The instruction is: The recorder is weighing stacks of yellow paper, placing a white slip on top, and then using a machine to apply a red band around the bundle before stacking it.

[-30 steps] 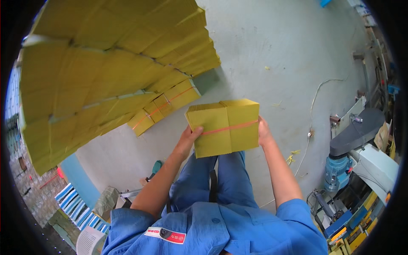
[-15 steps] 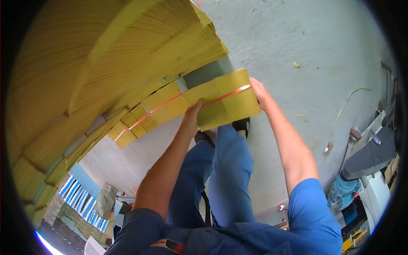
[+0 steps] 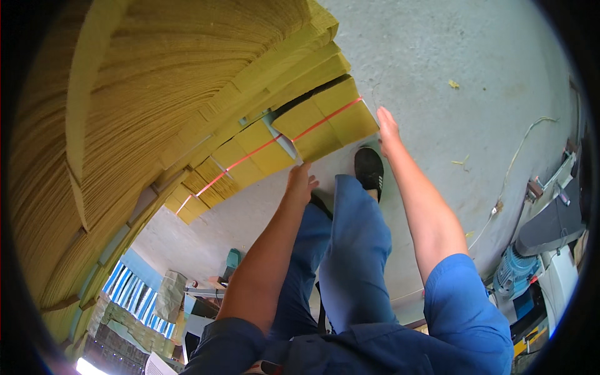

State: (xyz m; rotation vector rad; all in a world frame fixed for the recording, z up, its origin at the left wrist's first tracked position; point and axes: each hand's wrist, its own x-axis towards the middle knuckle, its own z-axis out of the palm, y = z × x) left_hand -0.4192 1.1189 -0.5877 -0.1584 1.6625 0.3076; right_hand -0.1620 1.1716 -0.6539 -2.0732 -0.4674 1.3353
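A bundle of yellow paper (image 3: 340,119) bound with a red strap sits at the right end of a low row, against the foot of a tall yellow stack (image 3: 206,69). Just below the bundle's near left corner is my left hand (image 3: 301,181), fingers apart and holding nothing. Beside its right end, my right hand (image 3: 389,134) is stretched out flat, with a narrow gap between palm and bundle. More red-strapped yellow bundles (image 3: 253,153) continue the row to the left.
Grey concrete floor (image 3: 431,56) stretches right of the stack, with yellow scraps (image 3: 454,84) and a pale cable (image 3: 509,169) on it. A machine with a blue motor (image 3: 515,272) stands at the lower right. Blue-and-white striped sheeting (image 3: 137,300) lies lower left. My shoe (image 3: 369,167) is near the bundle.
The bundle I held in both hands has gone away from me and left, against the stack. Both hands have let go of it, and the left has drawn back below it.
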